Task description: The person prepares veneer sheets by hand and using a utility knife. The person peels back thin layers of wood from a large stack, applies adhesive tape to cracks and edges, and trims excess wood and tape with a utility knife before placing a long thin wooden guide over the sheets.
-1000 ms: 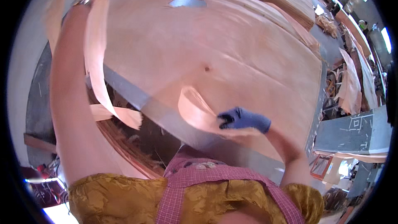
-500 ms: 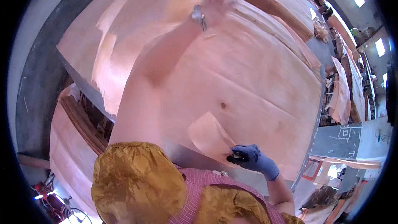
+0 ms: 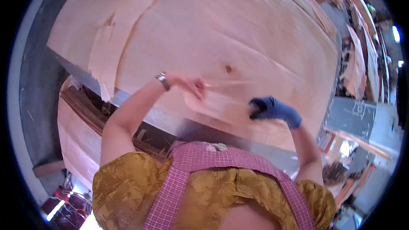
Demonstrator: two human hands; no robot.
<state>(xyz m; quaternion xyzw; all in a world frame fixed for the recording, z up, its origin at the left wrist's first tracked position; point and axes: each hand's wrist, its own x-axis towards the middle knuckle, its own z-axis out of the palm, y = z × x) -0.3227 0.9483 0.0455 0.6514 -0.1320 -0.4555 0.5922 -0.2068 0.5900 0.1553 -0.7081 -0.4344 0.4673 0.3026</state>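
A large pale pinkish sheet of wood veneer (image 3: 264, 55) spreads in front of me, with a small dark knot hole (image 3: 228, 68) near its middle. My left hand (image 3: 185, 84), bare and with a metal watch at the wrist, is over the near part of the sheet. Its fingers are blurred, pointing down at a loose veneer piece (image 3: 213, 104); whether they grip it I cannot tell. To the right, my right hand (image 3: 272, 110) wears a blue-grey glove with dark fingertips. Its fingers are curled around something small that I cannot make out, just above the sheet.
A torn veneer strip (image 3: 102, 55) hangs over the sheet's left edge. Below at left lies another veneer stack (image 3: 79, 132). A grey board with white marks (image 3: 351, 113) and more veneer stacks (image 3: 355, 66) stand at the right. A red wheeled vehicle (image 3: 64, 213) is at lower left.
My left hand has come back from the far edge to the near loose piece. My right hand has lifted away from that piece, up and right. The view has shifted, too.
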